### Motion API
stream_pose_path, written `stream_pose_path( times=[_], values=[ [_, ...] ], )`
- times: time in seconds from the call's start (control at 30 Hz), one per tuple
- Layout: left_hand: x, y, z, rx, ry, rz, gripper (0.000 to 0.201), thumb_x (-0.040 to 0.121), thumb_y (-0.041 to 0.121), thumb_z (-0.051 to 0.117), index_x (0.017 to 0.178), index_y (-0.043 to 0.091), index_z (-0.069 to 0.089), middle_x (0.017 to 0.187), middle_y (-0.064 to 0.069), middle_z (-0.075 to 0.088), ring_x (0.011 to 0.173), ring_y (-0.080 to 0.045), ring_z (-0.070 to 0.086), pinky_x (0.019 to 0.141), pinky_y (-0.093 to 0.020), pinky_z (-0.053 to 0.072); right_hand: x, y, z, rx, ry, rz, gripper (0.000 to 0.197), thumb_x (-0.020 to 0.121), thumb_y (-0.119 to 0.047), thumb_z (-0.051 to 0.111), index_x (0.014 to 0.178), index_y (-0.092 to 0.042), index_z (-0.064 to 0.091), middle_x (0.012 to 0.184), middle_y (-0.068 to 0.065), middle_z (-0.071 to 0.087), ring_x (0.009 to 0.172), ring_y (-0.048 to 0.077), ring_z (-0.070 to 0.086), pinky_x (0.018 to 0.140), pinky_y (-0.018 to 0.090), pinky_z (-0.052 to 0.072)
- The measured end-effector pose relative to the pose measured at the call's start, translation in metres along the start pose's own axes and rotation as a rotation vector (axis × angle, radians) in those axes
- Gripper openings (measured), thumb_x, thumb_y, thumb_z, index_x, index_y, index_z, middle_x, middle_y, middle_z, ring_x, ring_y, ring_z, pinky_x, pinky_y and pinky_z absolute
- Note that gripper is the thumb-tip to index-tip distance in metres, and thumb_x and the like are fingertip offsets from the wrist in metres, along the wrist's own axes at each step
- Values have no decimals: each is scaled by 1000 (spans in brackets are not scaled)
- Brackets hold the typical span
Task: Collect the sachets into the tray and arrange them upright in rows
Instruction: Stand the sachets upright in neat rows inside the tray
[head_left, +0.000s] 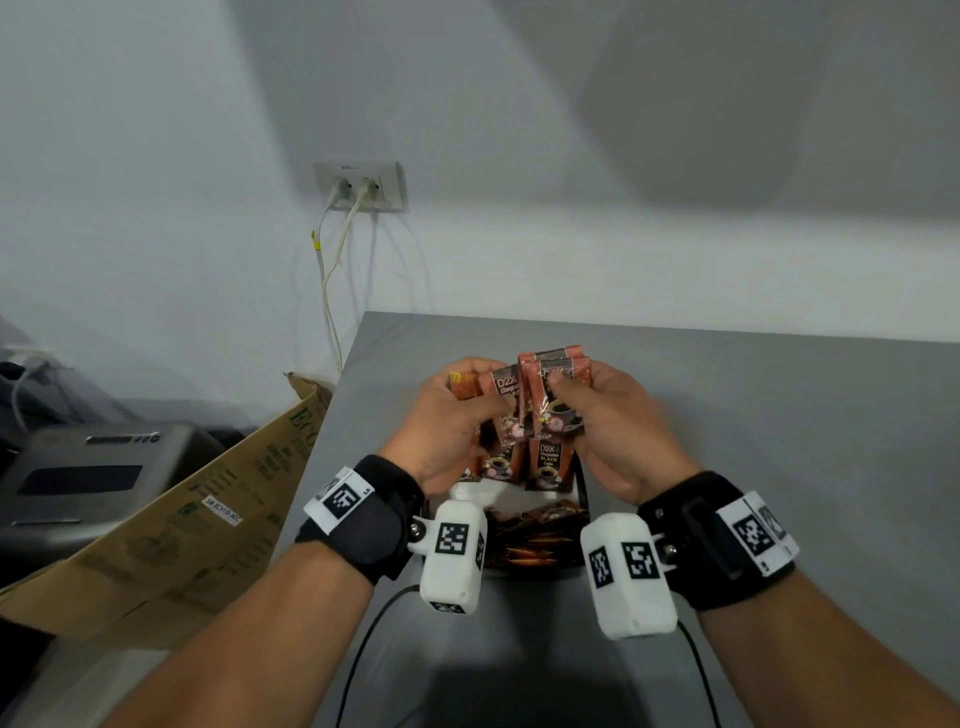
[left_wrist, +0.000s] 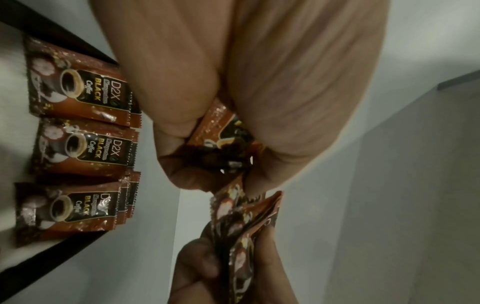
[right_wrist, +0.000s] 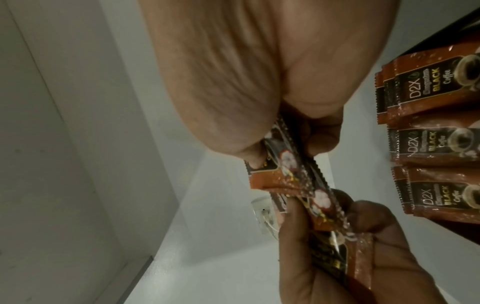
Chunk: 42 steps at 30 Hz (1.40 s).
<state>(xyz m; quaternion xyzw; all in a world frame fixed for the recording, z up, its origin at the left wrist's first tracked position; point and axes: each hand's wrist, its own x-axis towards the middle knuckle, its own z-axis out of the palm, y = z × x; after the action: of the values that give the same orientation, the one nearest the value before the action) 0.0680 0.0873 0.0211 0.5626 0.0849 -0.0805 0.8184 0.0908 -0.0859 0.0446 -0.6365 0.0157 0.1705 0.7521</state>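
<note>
Two small bundles of D2X coffee sachets (head_left: 558, 395) are held upright above the black tray (head_left: 583, 501), one clamped in the left hand (head_left: 447, 421), one in the right hand (head_left: 613, 431). Directly below the fingers, standing rows (left_wrist: 78, 144) await; both hands are judged equally near.

Both hands (head_left: 451, 415) raised, fingers (head_left: 563, 387) curled.
</note>
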Motion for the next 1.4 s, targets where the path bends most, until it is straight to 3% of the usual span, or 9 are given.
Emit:
stream_pose_path(
  times=[0.13, 0.33, 0.43, 0.57, 0.67, 0.87, 1.07, 1.23, 1.4],
  values=[
    [-1, -1, 5, 64, 39, 48, 27, 89, -7, 66, 105, 14, 66, 92, -12, 71, 75, -23, 67, 57, -33, 52, 4, -2, -2, -44, -2, -3, 20, 103, -12, 53, 112, -5, 70, 106, 14, 76, 96, 28, 72, 83, 40, 57],
    [-3, 4, 2, -165, -16, -53, 45, 92, -8, 37, 130, 4, 57, 114, -23, 67, 100, -36, 68, 74, -49, 61, 1, -2, -2, -12, -48, -38, 19, 104, -11, 50, 112, -7, 67, 103, 12, 77, 92, 24, 73, 85, 41, 58],
    [-5, 5, -6, -214, -35, -56, 39, 95, -10, 47, 129, 7, 59, 110, -24, 71, 98, -37, 72, 82, -50, 61, 3, -9, -13, 6, -56, -80, 20, 104, -11, 51, 115, -8, 67, 103, 12, 76, 90, 22, 72, 79, 35, 55],
    [-4, 4, -4, 27, -30, -16, 37, 88, -8, 65, 122, 4, 58, 97, -18, 71, 74, -24, 72, 57, -31, 58, 6, -10, -18, -357, -224, -96, 18, 102, -16, 56, 113, -19, 69, 104, 5, 77, 99, 25, 72, 89, 39, 54],
    [-2, 6, -3, 292, -34, 17, 42, 80, -12, 73, 115, 6, 60, 93, -23, 72, 65, -28, 68, 53, -34, 50, 8, -9, -16, -514, -280, -66, 13, 101, -19, 58, 109, -23, 68, 99, 1, 77, 92, 19, 73, 89, 39, 56],
    [0, 6, -7, 85, 129, 135, 30, 86, -10, 66, 106, 11, 60, 89, -16, 64, 75, -31, 66, 64, -39, 57, 7, 8, -14, -326, -172, 11, 15, 102, -20, 56, 109, -19, 69, 104, 9, 76, 95, 29, 69, 92, 47, 54],
    [1, 7, 0, 258, 190, 251, 25, 88, -4, 70, 101, 16, 64, 80, -4, 66, 70, -20, 63, 66, -36, 56, 4, 4, -4, -70, -121, 29, 20, 103, -10, 52, 115, -4, 67, 112, 21, 72, 96, 30, 68, 90, 44, 55],
    [-4, 7, 7, -9, 170, 121, 17, 97, -6, 48, 94, 11, 50, 95, -17, 63, 86, -31, 66, 74, -46, 57, 5, 2, -5, 7, -22, 18, 18, 102, -14, 53, 109, -10, 70, 103, 9, 77, 96, 25, 69, 91, 43, 53],
    [-5, 8, 2, 184, 230, 302, 21, 95, -8, 58, 92, 8, 72, 106, -7, 71, 96, -18, 68, 76, -39, 61, 3, -6, -16, 376, 35, 29, 19, 100, -14, 55, 112, -4, 67, 95, 13, 74, 79, 24, 71, 70, 39, 57]
  ],
)
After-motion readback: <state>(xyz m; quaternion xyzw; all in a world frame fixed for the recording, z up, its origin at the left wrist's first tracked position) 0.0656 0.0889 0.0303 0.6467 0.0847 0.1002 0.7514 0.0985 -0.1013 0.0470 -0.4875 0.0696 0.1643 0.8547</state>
